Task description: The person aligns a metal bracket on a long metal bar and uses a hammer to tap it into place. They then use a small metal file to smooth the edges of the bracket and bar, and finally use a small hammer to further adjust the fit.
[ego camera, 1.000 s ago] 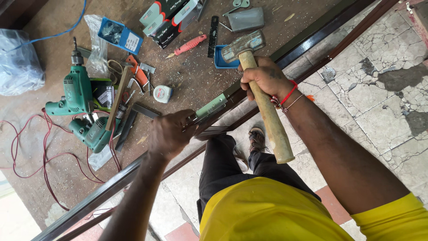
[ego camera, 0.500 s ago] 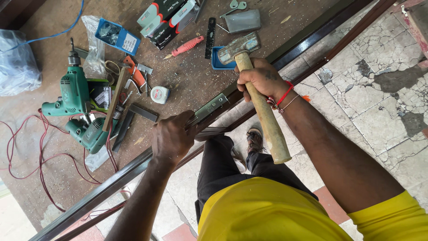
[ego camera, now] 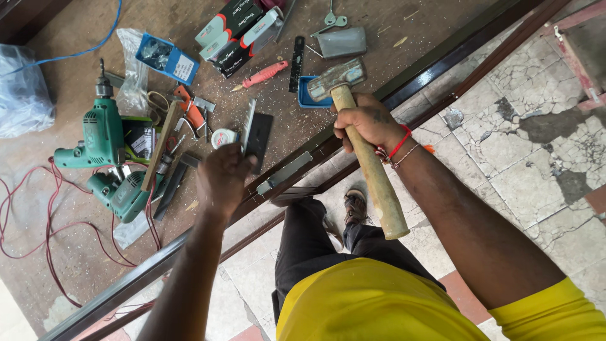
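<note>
- Hammer (ego camera: pixel 363 142) is held in the right hand (ego camera: pixel 369 123), whose grip is wrapped tight round the upper part of the pale wooden handle, just under the head.
- Its head is a blocky piece of grey, worn metal, and it hangs over the edge of the brown surface (ego camera: pixel 82 265), just above a small blue tray (ego camera: pixel 307 93).
- The handle is thick, light tan and smooth; its free end points back toward the person's yellow shirt (ego camera: pixel 379 303).
- A red thread and a thin bracelet sit on the right wrist.
- The left hand (ego camera: pixel 222 180) reaches out over the surface with its back to the camera; its fingers curl down near a dark flat plate (ego camera: pixel 257 136) and a thin metal strip (ego camera: pixel 247 125). Whether its grip is pinching either one cannot be told.
- A dark metal frame bar (ego camera: pixel 442 60) runs slantwise along the surface edge, with a grey metal latch piece (ego camera: pixel 284 172) lying on it just right of the left hand.
- Further left lie two green drills (ego camera: pixel 104 136), a red cable (ego camera: pixel 38 208), a tape measure (ego camera: pixel 222 137) and an orange-handled tool (ego camera: pixel 189 110).
- At the far side are a red-handled screwdriver (ego camera: pixel 264 74), a black ruler (ego camera: pixel 297 63), boxes (ego camera: pixel 237 28) and a blue carton (ego camera: pixel 165 58).
</note>
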